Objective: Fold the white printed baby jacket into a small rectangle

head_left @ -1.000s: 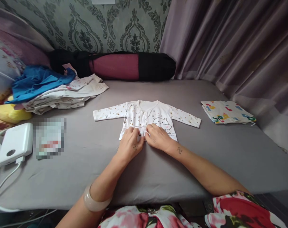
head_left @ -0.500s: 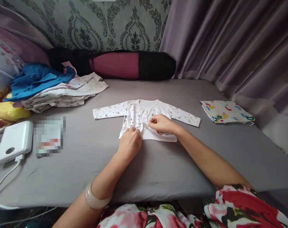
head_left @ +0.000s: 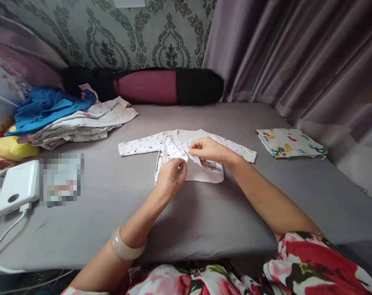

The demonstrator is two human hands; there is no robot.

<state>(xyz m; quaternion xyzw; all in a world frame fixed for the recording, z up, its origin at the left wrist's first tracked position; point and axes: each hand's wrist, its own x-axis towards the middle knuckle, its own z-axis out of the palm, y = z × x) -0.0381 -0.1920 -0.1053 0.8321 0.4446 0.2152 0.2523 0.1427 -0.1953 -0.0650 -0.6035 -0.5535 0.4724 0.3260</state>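
Note:
A small white baby shirt (head_left: 173, 141) with a tiny print lies spread flat, its long sleeves stretched out to both sides. My left hand (head_left: 173, 174) is closed at the lower front, thumb and finger pinching a thin white tie string of the shirt. My right hand (head_left: 210, 150) pinches another white tie near the middle of the front and covers part of the right side. Dark printed lettering shows below its palm. The shirt's front is slightly lifted between the two hands. My fingers hide the exact ends of the ties.
A grey-covered surface (head_left: 235, 221) bears everything. Folded clothes (head_left: 81, 123) with a blue garment (head_left: 51, 107) on top are at left, near a white power bank (head_left: 18, 186) with cables. A folded colourful-print cloth (head_left: 292, 142) lies right. A black and maroon roll bag (head_left: 146, 87) stands behind.
My left hand has risen slightly off the hem, with the string in its fingers. My right hand has moved a little up, raising the shirt's front. The view has shifted slightly.

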